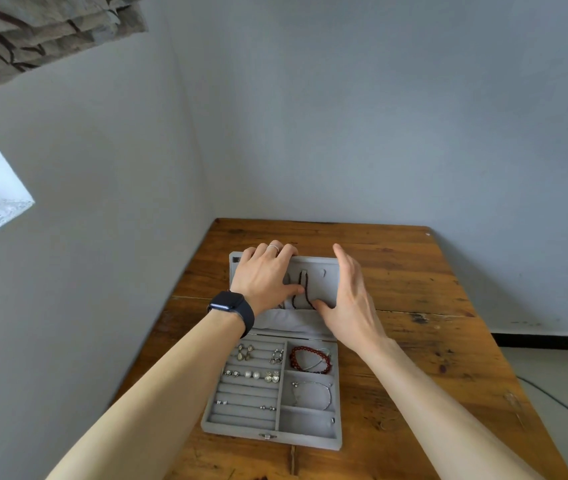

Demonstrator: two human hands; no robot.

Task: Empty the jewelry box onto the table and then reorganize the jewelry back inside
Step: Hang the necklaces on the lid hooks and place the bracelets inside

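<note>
- Head view: left hand [265, 275] grip curled over the lid [324, 275] far edge, hiding its left half.
- Right hand [351, 299] grip apart, fingers straight; dark necklace [305, 289] partly covered.

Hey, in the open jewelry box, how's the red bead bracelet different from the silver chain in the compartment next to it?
The red bead bracelet is a chunky ring of round dark-red beads; the silver chain is thin pale metal. The red bead bracelet lies in the far right compartment, the silver chain in the middle right one. Both lie flat in the right column of the grey jewelry box.
</note>
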